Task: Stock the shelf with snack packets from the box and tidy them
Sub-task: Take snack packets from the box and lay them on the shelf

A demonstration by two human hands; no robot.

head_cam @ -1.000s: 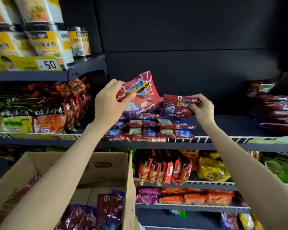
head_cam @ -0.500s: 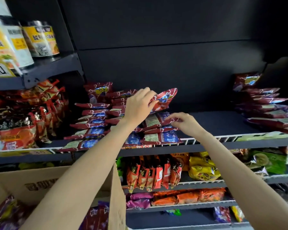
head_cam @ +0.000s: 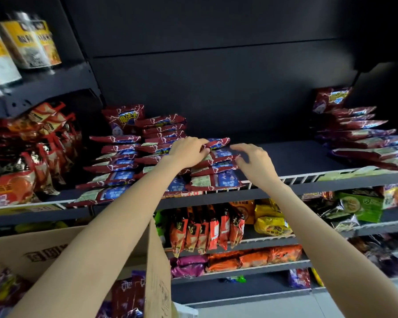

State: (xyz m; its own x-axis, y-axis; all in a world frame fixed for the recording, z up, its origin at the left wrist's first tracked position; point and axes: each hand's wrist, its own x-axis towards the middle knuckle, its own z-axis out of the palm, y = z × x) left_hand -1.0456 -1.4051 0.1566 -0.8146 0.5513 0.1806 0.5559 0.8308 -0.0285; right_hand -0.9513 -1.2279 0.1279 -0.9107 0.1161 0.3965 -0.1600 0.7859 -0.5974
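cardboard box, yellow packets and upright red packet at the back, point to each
cardboard box [head_cam: 157, 260], head view, side wall
yellow packets [head_cam: 271, 222], head view, front face
upright red packet [head_cam: 124, 119], head view, printed front

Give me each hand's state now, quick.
Left hand: grips the top red snack packet on the stack.
Right hand: open, fingers loosely curled, holding nothing.

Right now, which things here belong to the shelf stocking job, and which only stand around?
Job: red snack packets, top packet under left hand, right hand, cardboard box, shelf.
Around: tins, orange packets, yellow bags, green box.
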